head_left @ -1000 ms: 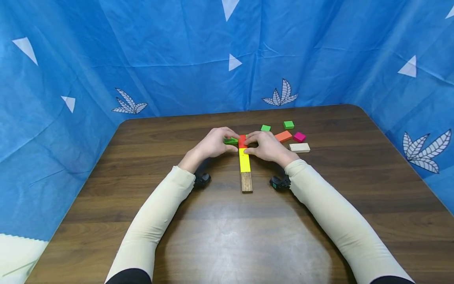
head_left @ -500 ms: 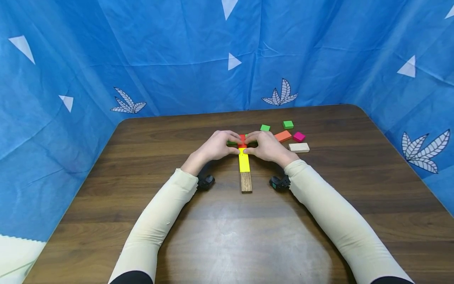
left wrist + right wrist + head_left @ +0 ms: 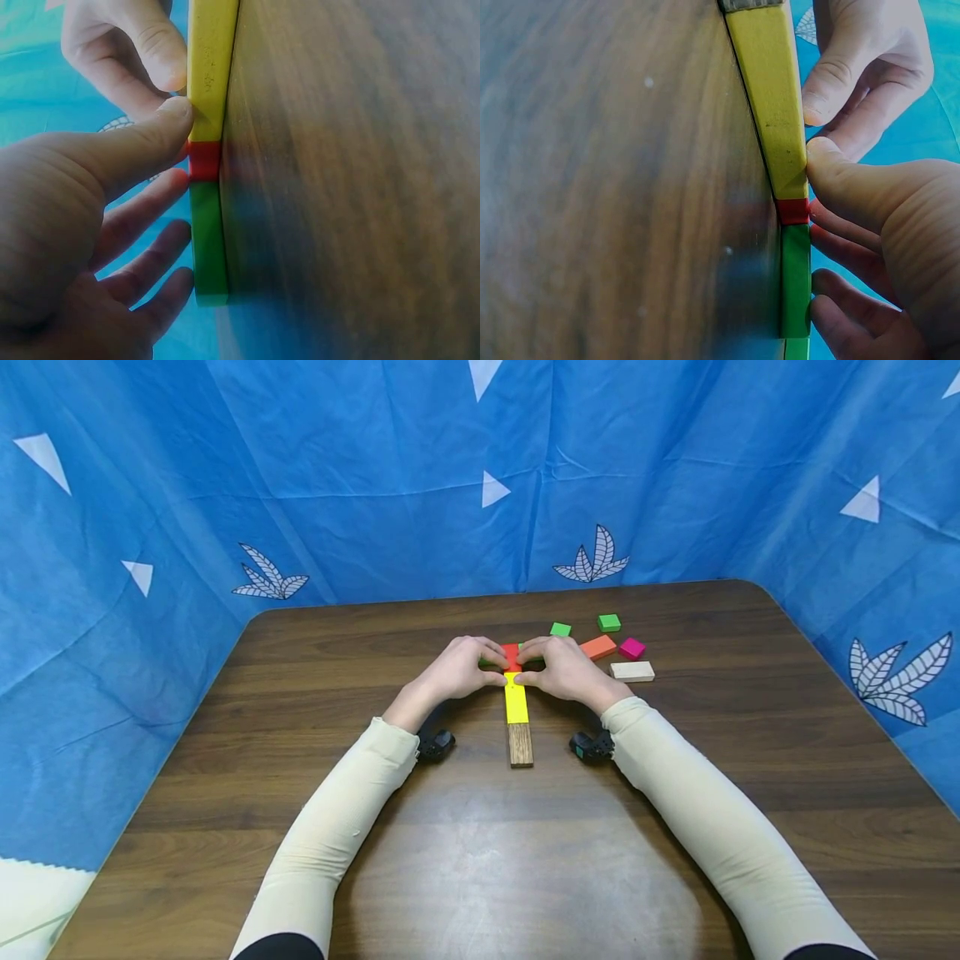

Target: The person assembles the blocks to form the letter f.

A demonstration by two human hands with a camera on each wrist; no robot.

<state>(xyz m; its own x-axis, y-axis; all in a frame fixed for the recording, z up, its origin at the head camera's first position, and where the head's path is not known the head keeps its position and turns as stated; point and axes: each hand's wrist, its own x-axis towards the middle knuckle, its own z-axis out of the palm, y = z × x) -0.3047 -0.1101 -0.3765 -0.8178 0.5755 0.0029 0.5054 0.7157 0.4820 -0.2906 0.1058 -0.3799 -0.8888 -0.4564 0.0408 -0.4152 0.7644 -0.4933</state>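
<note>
A yellow block (image 3: 516,703) lies flat on the table, with a dark brown wooden block (image 3: 521,746) at its near end and a red block (image 3: 512,653) at its far end. Green blocks extend to either side of the red one, mostly under the hands. My left hand (image 3: 467,668) rests its thumb on the yellow block and its other fingertips on the red and left green block (image 3: 209,240). From the other side, my right hand (image 3: 562,668) touches the yellow block with its thumb, the other fingertips along the red and right green block (image 3: 796,281).
Right of the hands lie an orange block (image 3: 598,648), a magenta block (image 3: 632,649) and a white block (image 3: 633,672). Two small green blocks, one nearer (image 3: 561,630) and one farther right (image 3: 610,623), sit behind. A blue curtain (image 3: 420,485) hangs beyond the table's back edge.
My left hand has moved slightly right, its fingers coming in over the left green block toward the red one. The right hand stays nearly still, and the blocks barely shift.
</note>
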